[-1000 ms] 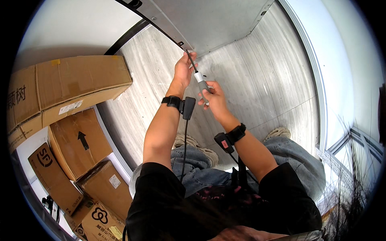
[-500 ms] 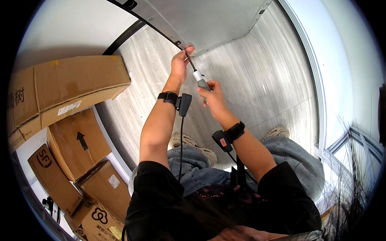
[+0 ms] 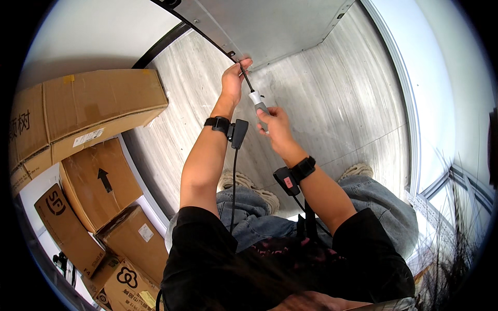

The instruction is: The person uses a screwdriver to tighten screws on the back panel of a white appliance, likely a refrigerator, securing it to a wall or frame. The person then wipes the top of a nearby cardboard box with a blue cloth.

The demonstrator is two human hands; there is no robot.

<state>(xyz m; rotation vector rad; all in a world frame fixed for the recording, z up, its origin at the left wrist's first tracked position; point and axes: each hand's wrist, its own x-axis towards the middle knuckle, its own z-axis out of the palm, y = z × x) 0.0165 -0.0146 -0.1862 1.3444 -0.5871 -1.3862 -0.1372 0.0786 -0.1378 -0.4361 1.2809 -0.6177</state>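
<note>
A screwdriver with a grey handle, a white collar and a thin dark shaft [image 3: 247, 80] slants up to the lower edge of a grey metal panel [image 3: 270, 31]. My right hand [image 3: 277, 129] is closed round its handle [image 3: 262, 110], the thumb lying along the side. Up at the panel's edge, my left hand [image 3: 232, 84] has its fingers around the shaft near the tip, some fingertips reaching past it. The tip and whatever it meets are hidden by those fingers. A dark fitting [image 3: 231, 54] sits on the panel edge just above them.
Cardboard boxes [image 3: 104, 98] are stacked along the left side, next to a white surface. Light wood-look flooring [image 3: 332, 109] spreads under the panel and my feet. A white frame [image 3: 399, 67] runs down the right. Cables hang from the black wrist bands [image 3: 220, 124].
My right hand's fingers have shifted on the screwdriver handle, and more of the handle's lower end shows. The left hand has stayed almost where it was at the panel's edge.
</note>
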